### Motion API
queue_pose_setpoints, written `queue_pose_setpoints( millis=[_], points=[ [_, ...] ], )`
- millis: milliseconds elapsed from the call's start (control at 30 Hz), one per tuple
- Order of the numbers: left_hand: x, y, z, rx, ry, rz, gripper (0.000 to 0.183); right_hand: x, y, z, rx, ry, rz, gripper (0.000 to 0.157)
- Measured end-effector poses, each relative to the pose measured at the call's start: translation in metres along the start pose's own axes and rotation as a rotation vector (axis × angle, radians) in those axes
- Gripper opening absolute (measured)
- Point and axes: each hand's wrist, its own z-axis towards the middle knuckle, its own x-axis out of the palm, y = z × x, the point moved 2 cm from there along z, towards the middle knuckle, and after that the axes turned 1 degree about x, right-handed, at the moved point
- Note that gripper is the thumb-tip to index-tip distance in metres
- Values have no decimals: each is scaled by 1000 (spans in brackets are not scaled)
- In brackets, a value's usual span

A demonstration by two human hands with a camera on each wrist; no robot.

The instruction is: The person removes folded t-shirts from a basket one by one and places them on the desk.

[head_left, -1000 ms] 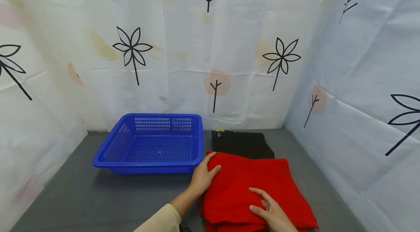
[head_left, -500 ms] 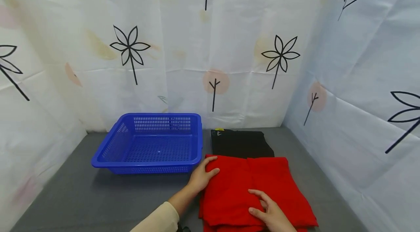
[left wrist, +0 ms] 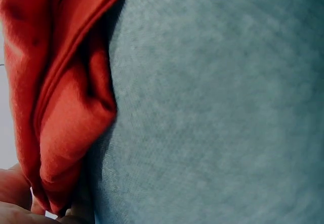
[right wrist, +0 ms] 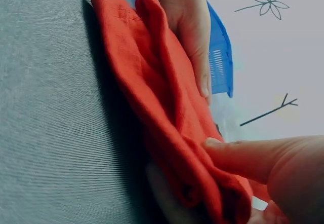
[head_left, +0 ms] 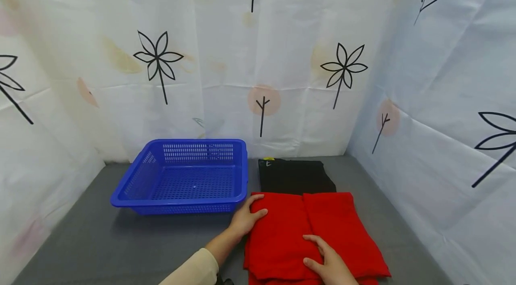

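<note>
A folded red cloth [head_left: 282, 235] lies on the grey table surface, a crease running down its top layer. My left hand [head_left: 243, 220] holds its far left corner, thumb on top; in the left wrist view the fingers [left wrist: 15, 193] meet the cloth's folded edge [left wrist: 71, 127]. At the near side my right hand [head_left: 328, 262] grips a fold. The right wrist view has a digit of the right hand [right wrist: 248, 158] pressing on top of the layered red edge [right wrist: 152, 97], with a fingertip partly hidden beneath it.
A blue plastic basket [head_left: 238, 204] with nothing in it stands left of the cloth. Behind the cloth lies a folded black garment [head_left: 296, 175] with a small white mark and a yellow tag. Patterned white fabric walls [head_left: 217, 110] enclose the back and sides.
The cloth's far left corner and my left hand have shifted slightly toward me, and a crease now shows on top. My right hand has edged slightly left, keeping its grip.
</note>
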Motion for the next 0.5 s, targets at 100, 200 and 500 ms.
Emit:
queue_pose_setpoints(
  millis=[100,200,500],
  points=[
    [0,-5,-3,34,4,23,50,-4,4,-3,27,43,-21,64],
    [2,-12,-7,84,11,44,53,-15,8,-10,42,104,-20,66],
    [-18,-52,-28,166,132,33,57,-65,45,-13,59,-95,-294,64]
  ],
)
